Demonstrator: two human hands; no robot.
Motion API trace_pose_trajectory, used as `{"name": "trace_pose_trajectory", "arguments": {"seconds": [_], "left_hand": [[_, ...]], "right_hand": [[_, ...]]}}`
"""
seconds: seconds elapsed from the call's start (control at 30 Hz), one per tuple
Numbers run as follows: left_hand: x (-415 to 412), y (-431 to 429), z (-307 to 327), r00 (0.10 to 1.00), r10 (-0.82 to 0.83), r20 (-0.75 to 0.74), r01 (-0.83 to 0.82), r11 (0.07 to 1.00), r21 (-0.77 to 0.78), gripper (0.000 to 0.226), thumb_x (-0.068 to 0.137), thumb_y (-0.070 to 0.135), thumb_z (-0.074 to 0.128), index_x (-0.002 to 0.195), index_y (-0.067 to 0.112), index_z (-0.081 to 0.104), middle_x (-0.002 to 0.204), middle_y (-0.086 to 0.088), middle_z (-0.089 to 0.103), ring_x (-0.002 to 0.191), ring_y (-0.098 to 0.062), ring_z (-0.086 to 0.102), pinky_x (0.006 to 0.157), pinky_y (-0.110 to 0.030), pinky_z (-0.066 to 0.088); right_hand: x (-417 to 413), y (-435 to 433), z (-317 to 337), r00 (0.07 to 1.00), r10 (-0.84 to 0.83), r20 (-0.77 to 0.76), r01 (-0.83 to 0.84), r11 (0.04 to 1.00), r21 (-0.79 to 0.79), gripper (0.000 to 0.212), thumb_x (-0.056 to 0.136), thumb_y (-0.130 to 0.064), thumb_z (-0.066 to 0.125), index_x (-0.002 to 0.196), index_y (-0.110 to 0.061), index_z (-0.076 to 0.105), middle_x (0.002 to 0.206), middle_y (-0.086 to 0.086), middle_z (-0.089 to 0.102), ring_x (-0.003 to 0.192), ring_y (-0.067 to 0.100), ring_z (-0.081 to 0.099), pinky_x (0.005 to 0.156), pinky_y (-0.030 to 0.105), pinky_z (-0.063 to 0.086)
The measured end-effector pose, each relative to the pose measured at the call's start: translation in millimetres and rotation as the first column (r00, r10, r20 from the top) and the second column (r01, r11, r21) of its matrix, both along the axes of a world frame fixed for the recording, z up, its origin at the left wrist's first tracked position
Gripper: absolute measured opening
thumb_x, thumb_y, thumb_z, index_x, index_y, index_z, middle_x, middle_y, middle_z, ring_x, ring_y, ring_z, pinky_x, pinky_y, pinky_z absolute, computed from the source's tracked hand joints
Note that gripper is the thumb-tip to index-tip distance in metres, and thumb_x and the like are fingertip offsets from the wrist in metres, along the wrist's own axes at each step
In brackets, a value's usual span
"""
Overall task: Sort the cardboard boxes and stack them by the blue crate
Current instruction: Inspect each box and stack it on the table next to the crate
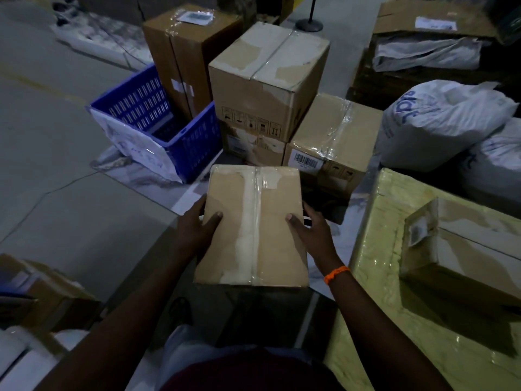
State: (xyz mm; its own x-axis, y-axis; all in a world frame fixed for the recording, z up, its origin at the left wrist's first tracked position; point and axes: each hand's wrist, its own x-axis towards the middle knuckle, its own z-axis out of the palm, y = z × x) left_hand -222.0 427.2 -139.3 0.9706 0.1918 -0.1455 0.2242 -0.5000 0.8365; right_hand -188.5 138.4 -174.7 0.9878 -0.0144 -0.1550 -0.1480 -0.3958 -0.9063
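A taped cardboard box (253, 224) is held out in front of the body by both hands, with its long side pointing away from the person. The left hand (197, 230) is clamped on its left edge. The thumb is laid flat on the top face and the fingers are curled round the side wall, with their tips hidden. The right hand (310, 230) is set likewise on the right edge, with the thumb on top and the fingers wrapped down the side. An orange band (337, 273) is worn on the right wrist.

In the view, the far end of the held box lies just short of the stacked boxes and near the right corner of the blue crate (194, 153). Whether it rests on anything below cannot be told.

The blue crate is found on the floor (56, 136), with a white paper sheet (135, 145) over its near side. A tall box (186, 57) stands upright just behind the crate. To the crate's right, a large box (267, 77) is stacked on a lower box (251, 148). A barcode-labelled box (332, 142) is set against the right of that pair.

White sacks (439, 119) are piled at the right. A yellow wrapped package (380, 249) is noted at lower right, with a small box (465, 255) on top.
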Motion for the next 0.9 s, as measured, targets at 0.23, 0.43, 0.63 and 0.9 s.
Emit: {"name": "trace_pose_trajectory", "arguments": {"seconds": [0.23,0.43,0.63,0.9], "left_hand": [[-43.1,6.3,-6.2,0.998,-0.053,-0.025,0.052,0.997,-0.058,0.055,0.097,0.032,0.069,0.147,0.026,0.05,0.134,0.008,0.059,0.102,0.018,0.059,0.077,-0.001,0.044],[-82.4,-2.8,-8.9,0.996,-0.083,-0.045,0.077,0.988,-0.132,0.071,0.089,0.044,0.076,0.15,0.022,0.049,0.139,0.003,0.063,0.116,0.006,0.061,0.084,-0.009,0.051],[-77.8,-47.9,46.9,0.983,-0.171,0.073,0.179,0.974,-0.137,0.068,0.092,0.027,0.074,0.153,0.027,0.044,0.14,0.006,0.061,0.113,0.013,0.06,0.08,-0.007,0.051],[-41.6,-120.8,105.3,0.855,-0.457,0.245,0.493,0.862,-0.115,0.067,0.094,0.04,0.07,0.15,0.04,0.033,0.128,0.045,0.052,0.117,0.019,0.053,0.086,-0.005,0.047]], "right_hand": [[-50.1,-9.3,9.6,1.0,-0.017,-0.011,0.018,0.995,0.097,0.045,0.095,-0.029,0.074,0.137,-0.034,0.058,0.12,-0.02,0.068,0.107,-0.009,0.064,0.084,0.012,0.052],[-101.9,-25.0,6.7,0.995,-0.002,-0.1,0.017,0.99,0.143,0.076,0.078,-0.057,0.082,0.147,-0.043,0.052,0.137,-0.013,0.063,0.126,0.008,0.06,0.103,0.043,0.056],[-127.0,-65.2,48.9,0.993,-0.118,-0.025,0.121,0.968,0.218,0.059,0.08,-0.038,0.084,0.132,-0.051,0.06,0.137,-0.016,0.064,0.121,0.002,0.063,0.098,0.032,0.057],[-152.6,-120.6,90.0,0.921,-0.381,0.08,0.345,0.893,0.288,0.063,0.085,-0.045,0.081,0.141,-0.051,0.054,0.139,-0.012,0.062,0.122,0.009,0.064,0.086,0.028,0.06]]}}
